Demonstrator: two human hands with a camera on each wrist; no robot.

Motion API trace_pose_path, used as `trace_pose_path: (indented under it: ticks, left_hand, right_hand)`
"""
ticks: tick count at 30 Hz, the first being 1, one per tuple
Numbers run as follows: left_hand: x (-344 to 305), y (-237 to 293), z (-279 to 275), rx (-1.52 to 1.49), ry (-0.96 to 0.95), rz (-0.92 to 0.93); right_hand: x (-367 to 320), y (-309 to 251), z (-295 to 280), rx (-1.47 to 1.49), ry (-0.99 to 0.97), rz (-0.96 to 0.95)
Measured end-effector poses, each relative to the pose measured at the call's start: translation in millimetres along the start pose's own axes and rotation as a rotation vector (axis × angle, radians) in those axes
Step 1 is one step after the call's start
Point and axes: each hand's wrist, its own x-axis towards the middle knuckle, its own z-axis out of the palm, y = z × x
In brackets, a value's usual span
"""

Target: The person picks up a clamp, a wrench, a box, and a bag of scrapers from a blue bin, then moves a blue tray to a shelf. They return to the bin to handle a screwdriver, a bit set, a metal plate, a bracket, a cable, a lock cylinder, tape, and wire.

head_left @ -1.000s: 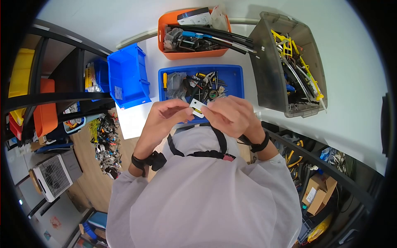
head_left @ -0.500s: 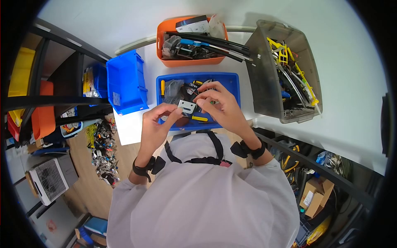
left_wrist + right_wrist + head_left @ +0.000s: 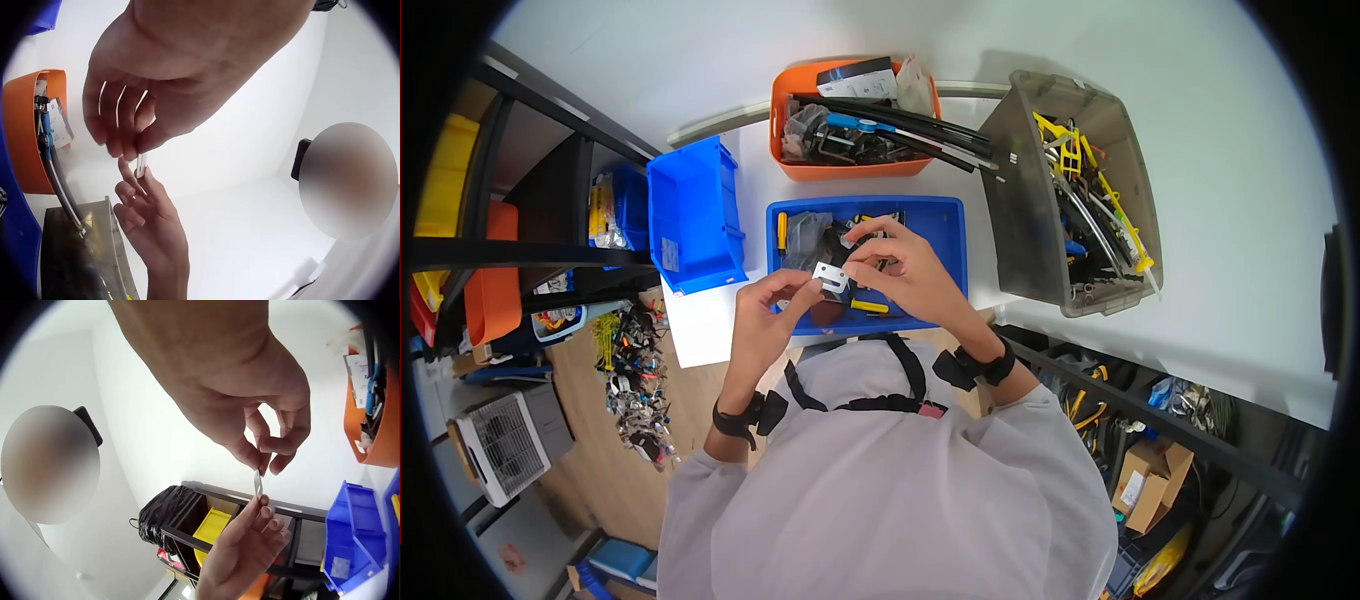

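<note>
A small silver-white flat metal plate (image 3: 832, 278) with round holes and a slot is held up over the blue tray (image 3: 949, 240). My left hand (image 3: 766, 308) pinches its left end between thumb and fingers. At the opposite end, the thumb and forefinger of my right hand (image 3: 912, 282) pinch its edge, the other fingers spread loosely. Both wrist views show the plate (image 3: 258, 485) nearly edge-on between the two hands. Beneath lie a yellow-handled tool (image 3: 868, 307), a yellow screwdriver handle (image 3: 782, 231) and a clear plastic bag (image 3: 807, 238); my right hand hides other tools.
Behind the tray stands an orange bin (image 3: 850, 172) with black rods jutting out rightward. A grey translucent tub (image 3: 1025, 220) of yellow-framed tools is at the right. A blue bin (image 3: 696, 215) stands at the left, beside a black shelf rack (image 3: 550, 252).
The plate has turned from a slant to show its holed face, and the right hand's fingers have spread. Both hands moved slightly left in the head view, whose scene also shifted downward.
</note>
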Motion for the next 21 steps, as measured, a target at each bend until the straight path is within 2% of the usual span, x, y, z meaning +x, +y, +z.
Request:
trace_pose_path:
  ticks: [5,7,8,10,11,12,13,15,17,21]
  left_hand:
    - [4.0,-8.6,-13.5,0.099,-0.053,-0.011]
    - [2.1,-12.2,-22.1,0.172,-0.05,0.016]
    - [-0.3,-16.0,-27.4,0.206,-0.051,-0.011]
    - [-6.3,-24.2,-37.5,0.24,-0.05,-0.036]
    - [-9.1,-28.5,-42.3,0.251,-0.059,-0.064]
    - [-12.5,-31.9,-46.7,0.262,-0.07,-0.093]
    - [-16.4,-34.5,-50.5,0.289,-0.071,-0.09]
    - [-24.2,-39.9,-56.7,0.26,-0.052,-0.116]
    - [-30.8,-46.7,-62.9,0.231,-0.033,-0.148]
    - [-41.3,-55.2,-75.4,0.156,-0.001,-0.214]
  right_hand:
    - [25.0,34.1,-3.1,0.028,0.058,0.014]
    - [47.6,59.9,-13.6,-0.047,0.221,0.189]
    - [62.0,82.0,-18.2,-0.051,0.221,0.182]
    - [93.3,130.9,-27.4,-0.284,0.392,0.144]
    - [109.0,145.9,-31.8,-0.285,0.394,0.138]
    - [124.6,158.4,-35.6,-0.428,0.428,0.111]
    - [139.0,164.6,-39.3,-0.572,0.463,0.085]
    - [166.7,173.7,-46.5,-0.596,0.475,0.128]
    - [175.4,150.8,-39.9,-0.578,0.547,0.232]
    - [196.8,157.6,-38.3,-0.571,0.513,0.219]
